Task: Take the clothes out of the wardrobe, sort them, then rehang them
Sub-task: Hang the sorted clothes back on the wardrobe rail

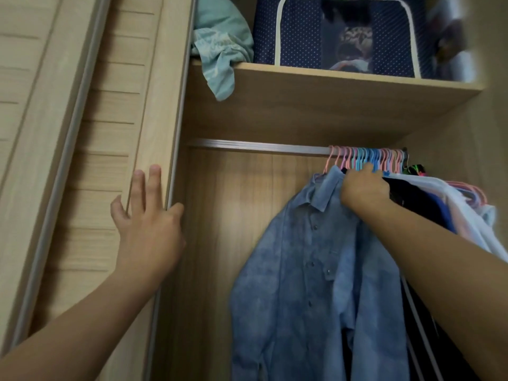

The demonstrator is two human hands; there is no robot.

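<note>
The wardrobe stands open, with a silver rail [258, 146] running across it. Several pink and blue hangers [368, 158] are bunched at the rail's right end, carrying a blue denim shirt [310, 270] in front and dark and white clothes [445, 207] behind it. My right hand [362, 188] reaches into the bunch just under the rail, fingers curled around the hangers' necks. My left hand [148, 218] rests with straight fingers against the edge of the sliding door [110, 133] on the left.
Above the rail, a wooden shelf [330, 78] holds a crumpled teal cloth [220, 48] hanging over its edge and a navy dotted storage box [338, 34]. The rail's left half is bare, with the wardrobe's back panel [233, 229] behind it.
</note>
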